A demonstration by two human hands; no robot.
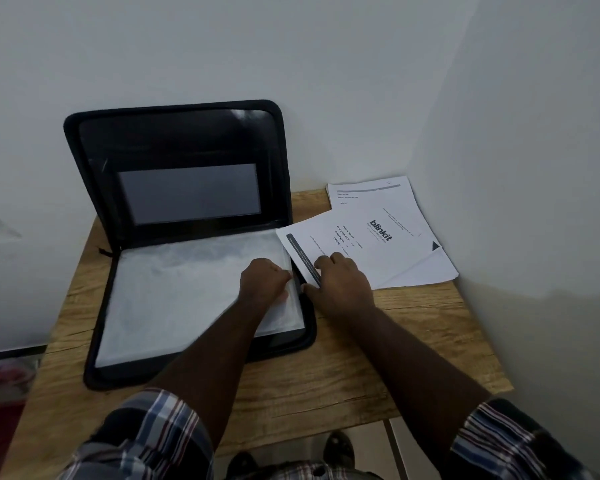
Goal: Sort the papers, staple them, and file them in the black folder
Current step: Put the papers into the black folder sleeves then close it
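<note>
The black folder lies unzipped on the wooden table, its lid propped up against the wall. Translucent plastic sleeves fill its lower half. My left hand grips the right edge of the top sleeve with curled fingers. Just to the right, my right hand holds the near edge of a printed sheet with a "blinkit" logo, its left edge at the folder's opening. That sheet lies on top of a stack of papers in the table's back right corner.
The wooden table stands in a corner between white walls at the back and right. A grey card sits in the folder lid's pocket. My shoes show on the floor below the table's front edge.
</note>
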